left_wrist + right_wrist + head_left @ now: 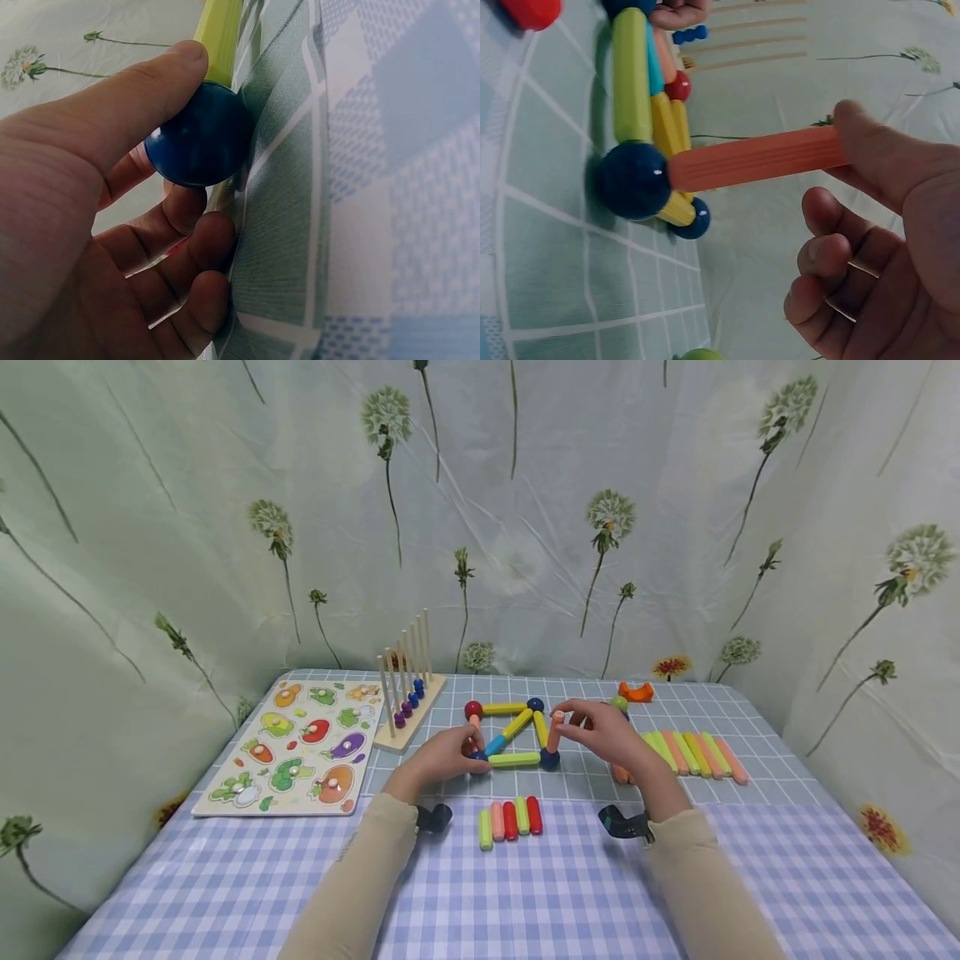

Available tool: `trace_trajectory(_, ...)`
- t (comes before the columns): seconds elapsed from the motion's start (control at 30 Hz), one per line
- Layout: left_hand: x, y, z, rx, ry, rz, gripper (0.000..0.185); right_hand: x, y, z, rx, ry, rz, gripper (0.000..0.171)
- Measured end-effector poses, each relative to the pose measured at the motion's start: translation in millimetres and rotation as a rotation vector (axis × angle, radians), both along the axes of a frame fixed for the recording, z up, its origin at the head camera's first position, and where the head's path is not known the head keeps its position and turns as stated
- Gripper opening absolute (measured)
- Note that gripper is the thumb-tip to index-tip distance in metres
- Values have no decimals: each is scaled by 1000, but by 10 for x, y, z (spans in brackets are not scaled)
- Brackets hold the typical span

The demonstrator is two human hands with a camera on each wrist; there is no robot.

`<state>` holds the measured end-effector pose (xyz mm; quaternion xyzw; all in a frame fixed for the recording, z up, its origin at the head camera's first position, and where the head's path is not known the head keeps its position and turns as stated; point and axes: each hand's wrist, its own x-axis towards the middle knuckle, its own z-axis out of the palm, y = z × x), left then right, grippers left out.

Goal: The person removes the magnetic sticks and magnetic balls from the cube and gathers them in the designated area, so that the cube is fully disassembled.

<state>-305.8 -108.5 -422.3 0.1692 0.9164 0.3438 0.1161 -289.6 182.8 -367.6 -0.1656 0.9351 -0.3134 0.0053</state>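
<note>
A table (225, 877) covered in blue-and-white checked cloth, with a grey-green checked cloth over its far half, stands inside a draped backdrop (187, 510) of pale green fabric printed with dandelion heads.

At about 10 o'clock from the hands lies a wooden vegetable puzzle board (296, 750). Just beside it, toward 11 o'clock, stands a wooden peg rack (408, 693) with blue and purple beads low on its rods.

The left hand (442, 758) rests on the cloth, thumb and fingers curled round a dark blue ball (199, 135) at the near left corner of the rod-and-ball frame (513, 731); a green rod (219, 37) runs out from that ball.

The frame lies flat at 12 o'clock: yellow, green and blue rods joined by red and dark blue balls, with a diagonal across it. At 6 o'clock from the frame sits a short row of loose sticks (510, 820), green, salmon and red, side by side.

The right hand (603, 733) pinches an orange rod (757, 157) by its upper end; the rod stands upright, its lower end touching the dark blue corner ball (634, 180) at the frame's near right.

At 3 o'clock lies a row of green and orange rods (693, 753); beyond it, at 1 o'clock, an orange curved piece (636, 692).
</note>
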Motion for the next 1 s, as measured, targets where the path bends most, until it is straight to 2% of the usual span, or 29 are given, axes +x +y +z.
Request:
trace_trajectory(0.17,-2,7,5,-4,4,-4,29,-5,48,-33,14,-27,-18,25)
trace_trajectory(0.3,1,1,-1,-6,8,5,29,-33,117,-88,1,-64,-99,19)
trace_trajectory(0.5,17,-8,-5,-5,14,2,29,-93,182,-217,68,-79,-219,25)
trace_trajectory(0.67,23,-7,-5,-1,14,4,29,-109,189,-295,112,-131,-309,35)
trace_trajectory(1.0,3,6,-4,1,7,6,30,-103,183,-340,169,-180,-365,37)
